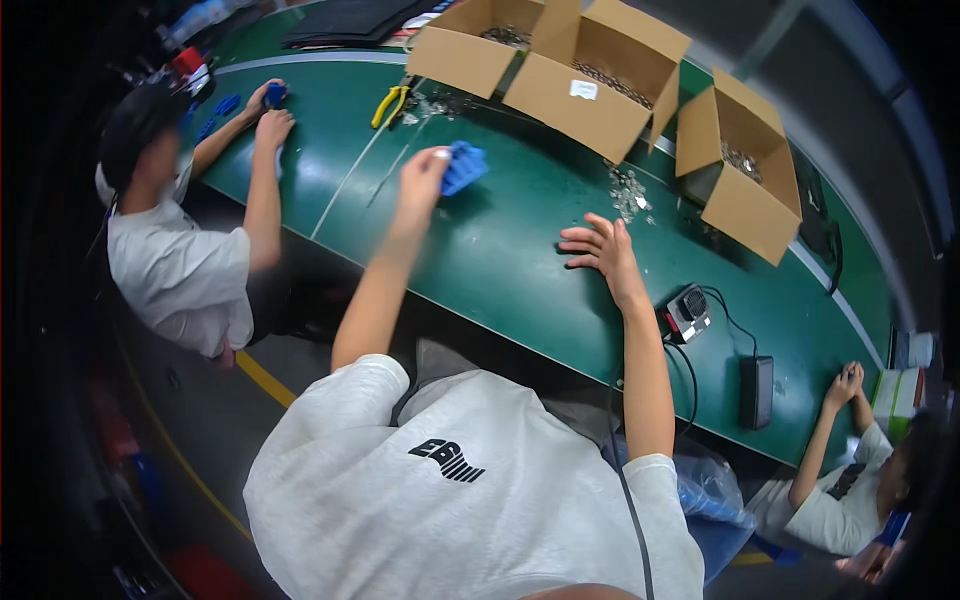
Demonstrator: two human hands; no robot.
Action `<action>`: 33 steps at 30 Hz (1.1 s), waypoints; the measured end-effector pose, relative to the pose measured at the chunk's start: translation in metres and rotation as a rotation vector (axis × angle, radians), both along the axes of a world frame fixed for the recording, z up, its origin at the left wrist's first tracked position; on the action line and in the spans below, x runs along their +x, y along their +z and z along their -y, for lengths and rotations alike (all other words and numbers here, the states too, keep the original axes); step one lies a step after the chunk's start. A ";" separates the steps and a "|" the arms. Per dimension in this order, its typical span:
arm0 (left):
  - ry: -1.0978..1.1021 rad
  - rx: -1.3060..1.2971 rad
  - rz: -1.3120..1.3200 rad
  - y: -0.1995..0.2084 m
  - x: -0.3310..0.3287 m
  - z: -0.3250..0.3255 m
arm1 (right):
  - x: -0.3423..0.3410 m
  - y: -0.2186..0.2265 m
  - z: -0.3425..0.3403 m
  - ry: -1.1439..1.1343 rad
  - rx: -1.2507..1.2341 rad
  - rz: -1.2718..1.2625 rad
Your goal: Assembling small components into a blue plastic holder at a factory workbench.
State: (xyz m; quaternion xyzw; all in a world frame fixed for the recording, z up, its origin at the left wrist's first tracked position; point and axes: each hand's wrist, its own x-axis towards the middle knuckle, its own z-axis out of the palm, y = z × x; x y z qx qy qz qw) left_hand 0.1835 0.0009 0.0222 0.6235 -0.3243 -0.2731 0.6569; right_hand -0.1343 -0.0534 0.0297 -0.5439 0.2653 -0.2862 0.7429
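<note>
My left hand (422,178) is raised above the green table, its fingers closed on a blue plastic piece (465,168) with a slotted, blocky outline. The grip is slightly blurred, and the piece's exact kind is unclear. To the right, my right hand (607,252) hovers over the tabletop with fingers spread and nothing in it. Just beyond its fingertips lies a loose heap of small shiny metal parts (627,192). Yellow-handled pliers (391,105) rest farther back, beside another scatter of small metal bits (438,105).
Open cardboard boxes (580,105) of metal parts line the far side; another box (745,165) stands right. A small device (687,313) is cabled to a black power adapter (757,392). Co-workers sit left (180,240) and right (850,490); the left one holds a blue piece (274,95).
</note>
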 end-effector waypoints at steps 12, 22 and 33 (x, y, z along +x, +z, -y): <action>0.102 -0.035 0.938 -0.001 -0.064 -0.098 | 0.098 0.112 -0.132 0.675 -0.617 0.180; -0.967 -0.470 0.983 0.068 -0.131 -0.065 | 0.125 0.208 -0.272 0.906 -0.752 0.863; -1.607 -0.952 0.363 0.207 -0.302 -0.115 | 0.018 0.107 -0.199 0.833 -0.676 0.133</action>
